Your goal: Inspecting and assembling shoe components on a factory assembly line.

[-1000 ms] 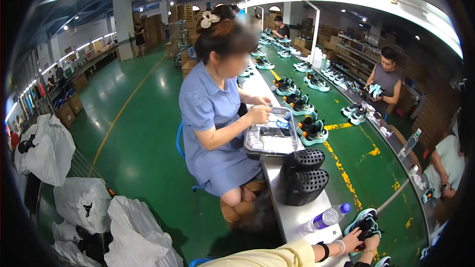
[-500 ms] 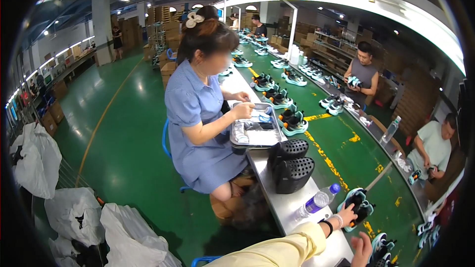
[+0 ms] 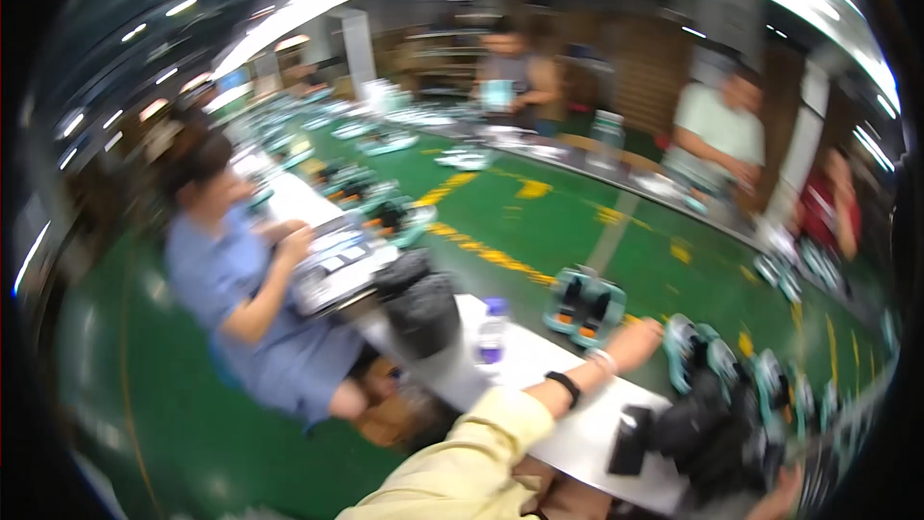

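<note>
The picture is smeared by motion. My left hand (image 3: 637,345), with a yellow sleeve, a black wristband and a pale bracelet, reaches over the green work surface. It is between a pair of teal-and-black shoes (image 3: 584,308) and a row of similar shoes (image 3: 720,362); whether it touches either I cannot make out. Its fingers look bent, but blur hides whether they hold anything. At the lower right, my right hand (image 3: 784,493) shows only in part near a dark heap (image 3: 712,429), its fingers too blurred to read.
A purple-capped bottle (image 3: 493,332) and black perforated clogs (image 3: 419,303) stand on the pale ledge, beside a flat black object (image 3: 630,440). A co-worker in blue (image 3: 255,279) sits at the left by an open case (image 3: 342,265). Other people work across the green surface.
The view has swung to the right, showing more shoes there. My left hand has come off the pair of shoes and is now to their right. My right hand is lower and farther right.
</note>
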Motion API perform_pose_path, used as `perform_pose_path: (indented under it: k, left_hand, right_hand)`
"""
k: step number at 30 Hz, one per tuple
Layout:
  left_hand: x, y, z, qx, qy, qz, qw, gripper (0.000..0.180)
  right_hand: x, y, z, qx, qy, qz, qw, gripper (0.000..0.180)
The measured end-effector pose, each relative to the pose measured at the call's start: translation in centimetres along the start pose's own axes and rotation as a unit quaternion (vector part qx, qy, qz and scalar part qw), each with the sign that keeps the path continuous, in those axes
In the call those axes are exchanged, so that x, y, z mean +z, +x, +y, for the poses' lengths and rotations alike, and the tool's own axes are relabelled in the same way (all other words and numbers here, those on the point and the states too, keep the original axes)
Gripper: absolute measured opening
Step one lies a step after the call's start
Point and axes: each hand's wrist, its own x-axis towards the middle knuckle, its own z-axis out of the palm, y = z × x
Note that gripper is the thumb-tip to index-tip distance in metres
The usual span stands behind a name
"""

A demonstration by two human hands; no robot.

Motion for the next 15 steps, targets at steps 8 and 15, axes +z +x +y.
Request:
perform_pose_path:
  k: [8, 15]
  left_hand:
    - [4.5, 7.6, 3.5, 0.088, -0.080, -0.157, 0.980, 0.040]
    - [9.0, 9.7, 4.9, 0.113, -0.017, -0.261, 0.959, 0.034]
  right_hand:
    - [-3.5, -1.6, -20.4, 0.173, -0.142, 0.095, 0.970, 0.038]
    - [-8.7, -5.1, -17.5, 0.262, -0.191, 0.112, 0.939, 0.036]
